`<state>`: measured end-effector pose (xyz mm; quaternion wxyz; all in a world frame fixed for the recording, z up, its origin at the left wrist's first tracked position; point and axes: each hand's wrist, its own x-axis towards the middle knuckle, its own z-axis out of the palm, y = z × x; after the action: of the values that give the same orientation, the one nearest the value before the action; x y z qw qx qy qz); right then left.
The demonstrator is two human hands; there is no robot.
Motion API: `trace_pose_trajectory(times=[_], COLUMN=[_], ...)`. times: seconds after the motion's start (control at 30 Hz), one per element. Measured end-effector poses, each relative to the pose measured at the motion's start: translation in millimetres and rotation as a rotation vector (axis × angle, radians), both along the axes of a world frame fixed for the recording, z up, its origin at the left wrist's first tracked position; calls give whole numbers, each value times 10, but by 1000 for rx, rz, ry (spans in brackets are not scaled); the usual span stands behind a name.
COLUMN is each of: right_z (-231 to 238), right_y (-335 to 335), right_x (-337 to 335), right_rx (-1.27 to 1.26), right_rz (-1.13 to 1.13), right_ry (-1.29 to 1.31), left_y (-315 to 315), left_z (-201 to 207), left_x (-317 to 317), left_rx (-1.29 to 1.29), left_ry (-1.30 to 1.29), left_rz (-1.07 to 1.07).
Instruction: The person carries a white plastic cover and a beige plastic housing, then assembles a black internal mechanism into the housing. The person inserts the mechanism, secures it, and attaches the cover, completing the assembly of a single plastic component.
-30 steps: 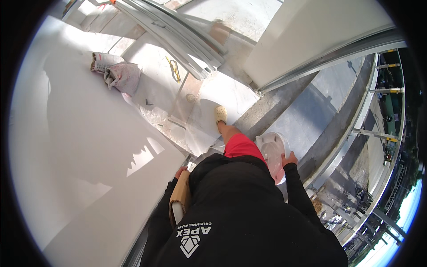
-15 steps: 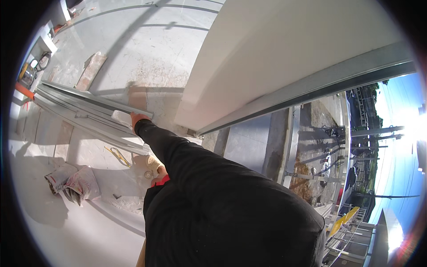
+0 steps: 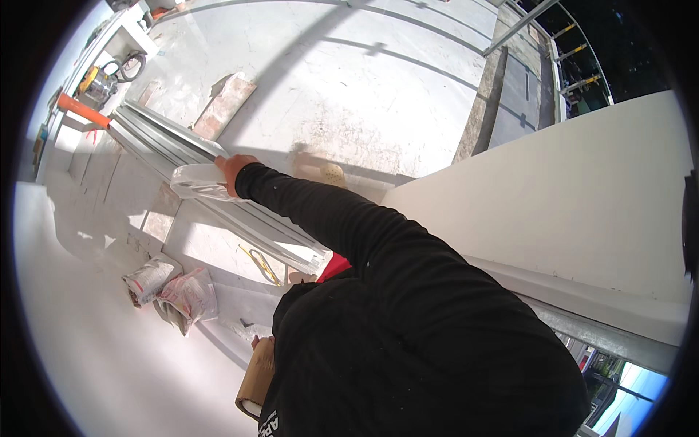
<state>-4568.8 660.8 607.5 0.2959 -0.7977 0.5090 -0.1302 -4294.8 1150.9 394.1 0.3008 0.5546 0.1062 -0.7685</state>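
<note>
My right arm, in a black sleeve, stretches across to the left over a bundle of long pale metal profiles (image 3: 156, 142). At its end my right hand (image 3: 237, 173) is closed on a looped translucent plastic strip (image 3: 193, 180), which lies over the profiles. Low beside my body is a brown roll (image 3: 256, 375) with a white end. Fingertips of my left hand (image 3: 258, 340) show at the roll's upper end; the rest of that hand is hidden behind my torso.
A large white panel (image 3: 568, 204) stands at the right. Crumpled bags (image 3: 188, 295) and a yellow looped cord (image 3: 260, 264) lie on the floor at the left. Beyond the profiles are a plank (image 3: 226, 105), an orange pipe (image 3: 84, 111) and a power tool (image 3: 98, 80).
My view has swung, so the white panel sits lower and farther right. The plastic at my right hand now shows as a wider loop. The brown roll has come further into view.
</note>
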Motion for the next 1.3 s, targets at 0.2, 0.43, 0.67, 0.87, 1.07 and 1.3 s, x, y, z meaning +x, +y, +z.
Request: trace_pose_trajectory(times=[0.2, 0.43, 0.67, 0.87, 1.07, 1.3], right_z=[-822, -1361, -1769, -1755, -1564, -2320], right_y=[-1286, -2268, -3432, -4198, -5409, -7104], right_x=[-1002, -2647, -4291, -5153, -5140, -4870], right_rx=[204, 348, 406, 372, 414, 413], right_rz=[33, -164, -506, -966, -1364, -1315], right_ry=[42, 241, 581, 593, 673, 333], left_y=[-1421, -3613, -6253, -8872, -11438, -13535], left_z=[333, 707, 637, 299, 246, 252], left_x=[-623, -1177, -1263, -1274, -899, -265], left_rx=[92, 19, -153, -286, -403, -307], left_ry=[-17, -6, 67, 217, 406, 290], left_rz=[119, 262, 300, 266, 68, -55])
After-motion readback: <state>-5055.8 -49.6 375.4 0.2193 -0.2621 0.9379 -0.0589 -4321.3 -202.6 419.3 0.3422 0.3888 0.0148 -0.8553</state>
